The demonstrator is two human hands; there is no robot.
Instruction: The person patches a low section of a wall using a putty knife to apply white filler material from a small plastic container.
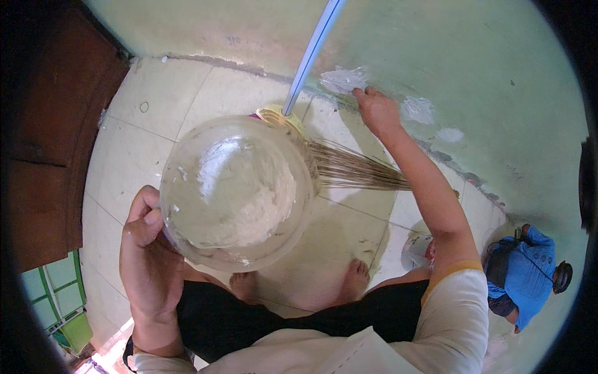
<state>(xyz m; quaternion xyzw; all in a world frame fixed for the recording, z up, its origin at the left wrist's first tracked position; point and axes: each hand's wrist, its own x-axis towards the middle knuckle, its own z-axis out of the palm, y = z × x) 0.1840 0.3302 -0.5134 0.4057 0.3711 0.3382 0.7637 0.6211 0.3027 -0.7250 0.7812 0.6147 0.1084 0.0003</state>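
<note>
My left hand grips the rim of a clear round plastic tub with its thumb and fingers. Whitish paste is smeared over the inside of the tub, thickest along its lower right. Reaching to the pale green wall, my right hand has its fingers drawn together at the edge of a wet-looking white patch. Whatever those fingers hold, if anything, is hidden. Two more white patches, a larger one and a small one, lie right of that hand.
Behind the tub, a blue-and-white pole rises from a yellow head. A stick broom lies on the tiled floor. A whitish container stands near my right foot. Blue fabric is at far right, brown wooden furniture at left.
</note>
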